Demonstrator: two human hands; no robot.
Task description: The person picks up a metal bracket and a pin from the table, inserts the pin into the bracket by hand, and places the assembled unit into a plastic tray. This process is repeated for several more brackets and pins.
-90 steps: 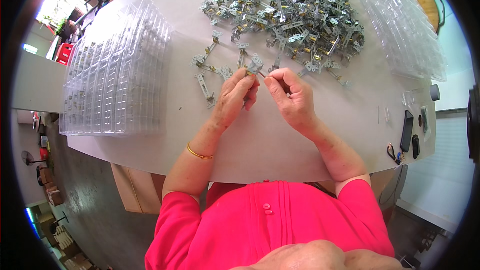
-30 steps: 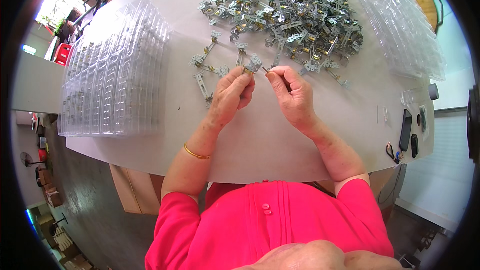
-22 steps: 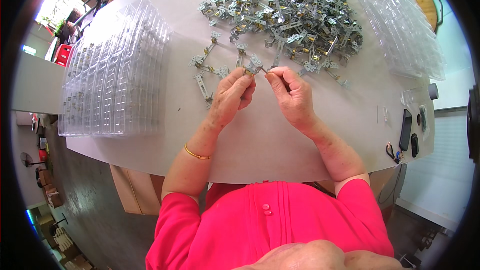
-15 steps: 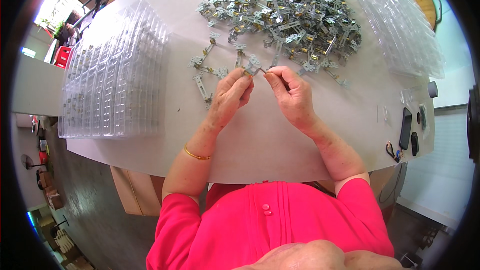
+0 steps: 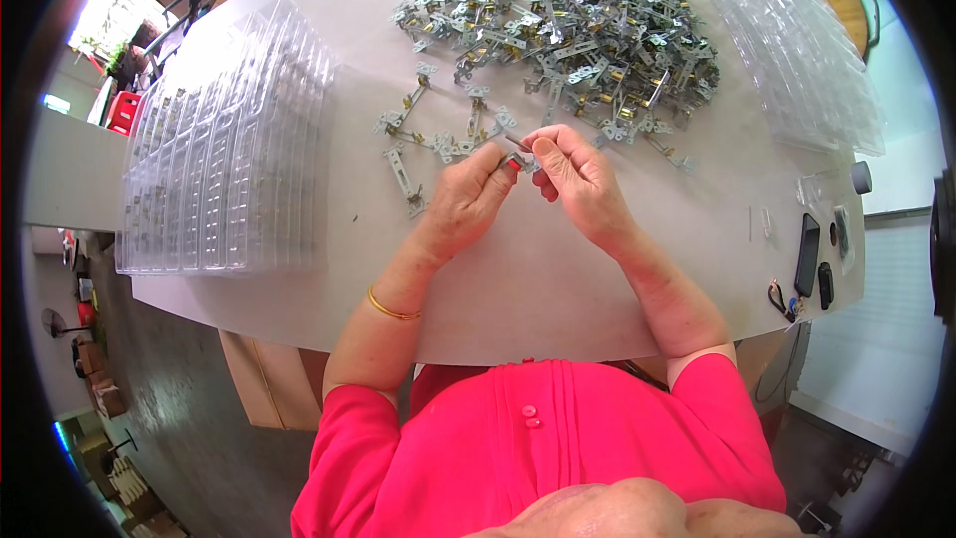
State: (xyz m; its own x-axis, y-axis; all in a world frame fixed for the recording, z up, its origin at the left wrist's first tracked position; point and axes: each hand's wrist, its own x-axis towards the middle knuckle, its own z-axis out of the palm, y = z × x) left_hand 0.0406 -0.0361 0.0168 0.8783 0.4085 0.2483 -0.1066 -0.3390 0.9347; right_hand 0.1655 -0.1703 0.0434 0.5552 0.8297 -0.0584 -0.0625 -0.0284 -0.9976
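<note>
In front of me, my left hand [image 5: 466,195] pinches a small silvery metal bracket [image 5: 531,168], mostly covered by the fingers. A spot of red shows at the left fingertips; I cannot make out what it is. My right hand [image 5: 586,185] is closed close beside it, with a thin dark metal strip [image 5: 517,142] sticking out between thumb and forefinger. Whether strip and bracket are joined is hidden. Just beyond my hands lie several loose metal brackets [image 5: 401,178] with brass-coloured parts.
A large heap of metal brackets [image 5: 617,40] covers the far middle of the table [image 5: 518,299]. Stacked clear plastic trays [image 5: 224,160] stand at the left, more clear trays [image 5: 797,50] at the far right. A black phone [image 5: 808,242] and pliers [image 5: 780,301] lie near the right edge.
Both hands have moved slightly right and come closer together, away from the loose brackets. The left fingers have turned, and the red spot now shows.
</note>
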